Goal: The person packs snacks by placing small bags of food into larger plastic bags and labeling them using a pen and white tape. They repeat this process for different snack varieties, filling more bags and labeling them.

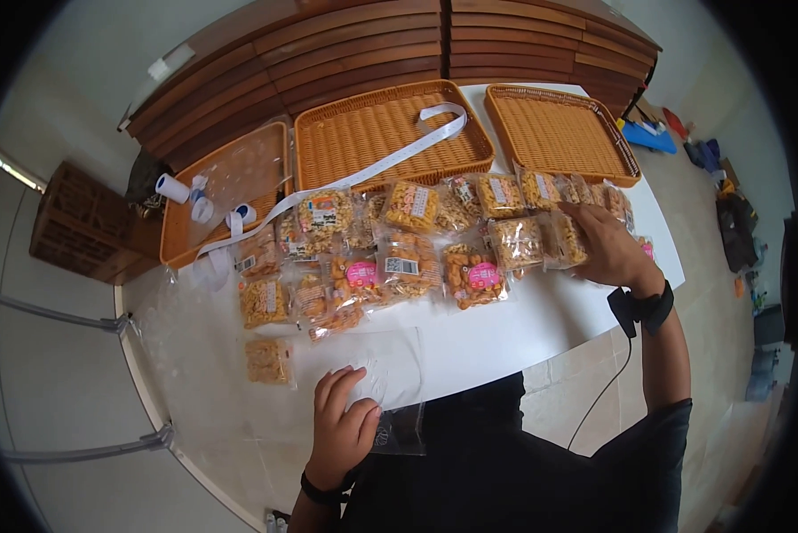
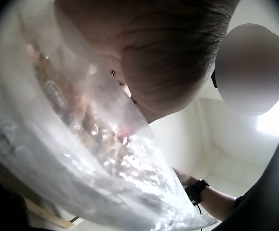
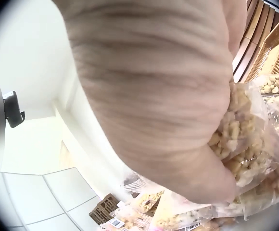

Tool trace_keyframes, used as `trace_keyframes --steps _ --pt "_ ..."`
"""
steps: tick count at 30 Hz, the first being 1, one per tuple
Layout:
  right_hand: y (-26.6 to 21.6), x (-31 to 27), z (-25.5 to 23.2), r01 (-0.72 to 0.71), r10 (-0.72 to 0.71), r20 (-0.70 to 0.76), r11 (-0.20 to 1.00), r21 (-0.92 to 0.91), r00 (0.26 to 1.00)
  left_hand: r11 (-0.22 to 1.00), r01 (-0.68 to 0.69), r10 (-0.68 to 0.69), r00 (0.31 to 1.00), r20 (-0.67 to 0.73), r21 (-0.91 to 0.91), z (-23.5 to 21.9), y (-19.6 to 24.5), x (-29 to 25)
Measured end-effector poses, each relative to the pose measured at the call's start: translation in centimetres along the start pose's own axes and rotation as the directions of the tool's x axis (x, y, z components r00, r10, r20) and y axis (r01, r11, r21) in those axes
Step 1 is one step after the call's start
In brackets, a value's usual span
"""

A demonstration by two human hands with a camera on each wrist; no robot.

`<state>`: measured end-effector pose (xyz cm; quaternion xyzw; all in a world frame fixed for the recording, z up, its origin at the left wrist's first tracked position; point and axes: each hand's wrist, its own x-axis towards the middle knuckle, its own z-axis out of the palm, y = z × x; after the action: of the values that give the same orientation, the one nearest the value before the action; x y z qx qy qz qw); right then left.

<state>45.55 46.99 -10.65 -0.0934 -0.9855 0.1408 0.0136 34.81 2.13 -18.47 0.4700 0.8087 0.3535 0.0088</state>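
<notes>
My right hand (image 1: 607,249) grips a clear packet of pale nutty snack pieces (image 1: 566,240) at the right end of the packet rows. In the right wrist view the thumb lies along that packet (image 3: 245,149). At the table's front edge, my left hand (image 1: 341,422) holds a large clear plastic bag (image 1: 390,360), which spreads over the white table and hangs past its edge. The bag (image 2: 125,178) fills much of the left wrist view, close under the palm. One small packet (image 1: 268,361) lies apart, just above the left hand.
Several snack packets (image 1: 408,258) cover the middle of the white table (image 1: 541,333). Behind them stand wicker trays (image 1: 559,133); a white printed ribbon (image 1: 390,160) trails from the middle one. White rolls (image 1: 172,188) lie in the left tray. A wooden cabinet (image 1: 354,44) stands behind.
</notes>
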Motion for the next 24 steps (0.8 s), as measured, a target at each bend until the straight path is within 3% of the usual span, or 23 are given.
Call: trace_keyframes --steps 3,5,6,7,8,10,11,12,13,14,17,24 --pt "-0.3 -0.7 -0.3 -0.036 0.036 -0.060 0.999 -0.001 0.998 1.000 -0.024 0.024 1.000 -0.013 0.005 -0.2 0.0 0.1" --pt "-1.5 -1.7 -0.8 -0.035 0.045 -0.195 0.998 0.057 0.980 0.999 -0.033 0.033 0.998 -0.046 0.006 -0.4 0.3 0.3" --pt "-2.1 -2.1 -0.7 -0.026 0.048 -0.262 0.996 0.088 0.964 0.999 -0.035 0.036 0.997 -0.065 0.012 -0.6 0.5 0.4" --pt "-2.4 -2.6 -0.1 0.070 -0.042 -0.348 0.995 0.067 0.936 0.998 -0.026 0.031 0.994 -0.108 0.050 -0.7 0.7 0.5" --pt "-3.3 -3.3 0.6 0.069 -0.002 -0.357 0.982 0.176 0.934 0.996 -0.009 0.022 0.989 -0.149 0.090 -0.8 1.0 0.4" --pt "-7.1 -4.4 2.3 0.169 -0.081 -0.298 0.945 0.282 0.951 0.993 0.055 -0.034 0.981 -0.192 0.105 -1.0 1.6 -0.2" --pt "-9.1 -4.2 3.6 0.239 -0.180 -0.180 0.888 0.394 0.967 0.992 0.095 -0.078 0.978 -0.192 0.080 -1.2 1.8 -0.6" --pt "-11.3 -3.8 4.8 0.287 -0.291 -0.073 0.814 0.506 0.954 0.990 0.132 -0.119 0.974 -0.194 0.056 -1.3 1.7 -0.7" --pt "-13.8 -3.3 6.1 0.366 -0.394 -0.046 0.795 0.485 0.918 0.997 0.036 -0.021 0.972 -0.233 0.062 -1.5 1.2 -0.3" --pt "-16.2 -2.6 7.2 0.442 -0.490 -0.020 0.768 0.463 0.872 0.998 0.033 -0.022 0.975 -0.222 0.048 -1.7 1.2 -0.4" --pt "-20.7 -1.2 9.6 0.434 -0.533 0.090 0.765 0.476 0.842 1.000 -0.014 0.010 0.977 -0.214 -0.016 -2.1 1.4 -0.3" --pt "-24.6 0.4 12.0 0.485 -0.528 0.122 0.834 0.264 0.841 0.999 0.037 -0.040 0.967 -0.250 -0.015 -2.1 2.2 -0.7"
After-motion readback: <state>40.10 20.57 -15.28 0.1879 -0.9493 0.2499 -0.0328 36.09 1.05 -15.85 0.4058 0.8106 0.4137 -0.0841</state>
